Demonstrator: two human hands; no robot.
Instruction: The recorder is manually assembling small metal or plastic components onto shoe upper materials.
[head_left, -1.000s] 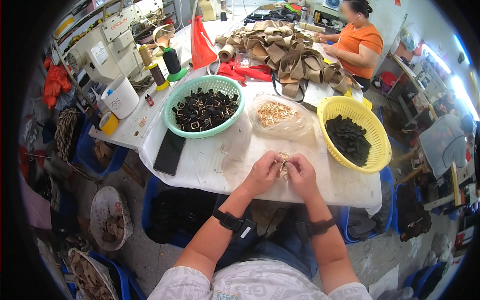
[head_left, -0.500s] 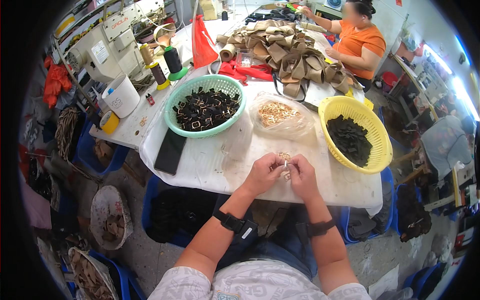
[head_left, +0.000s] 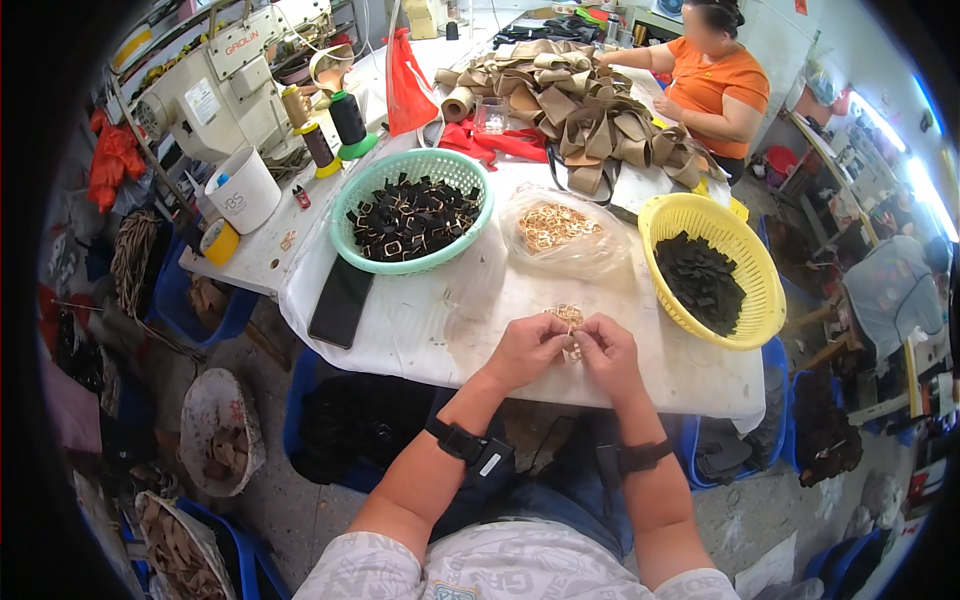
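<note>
My left hand (head_left: 528, 350) and my right hand (head_left: 608, 356) meet at the table's near edge, thumbs and fingertips pinched together. What they grip is small and mostly covered by the fingers, so I cannot make it out. Just past my fingertips lies a small heap of gold-coloured metal rings (head_left: 566, 313). Beyond it, a clear plastic bag (head_left: 604, 256) holds many more gold rings (head_left: 556, 227). To the left stands a mint-green basket (head_left: 345, 245) of black strap pieces fitted with gold rings (head_left: 415, 220). A yellow basket (head_left: 765, 290) on the right contains plain black fabric pieces (head_left: 697, 280).
A black phone (head_left: 340, 305) lies by the green basket. Tan strap pieces (head_left: 590, 110) are piled at the back, near a co-worker in an orange top (head_left: 715, 85). Thread spools (head_left: 346, 122) and a sewing machine (head_left: 235, 80) stand left. Blue bins (head_left: 300, 420) sit below the table.
My fingers have shifted slightly and closed nearer together over the small thing between them. The co-worker's far hand has come down toward the tan pile.
</note>
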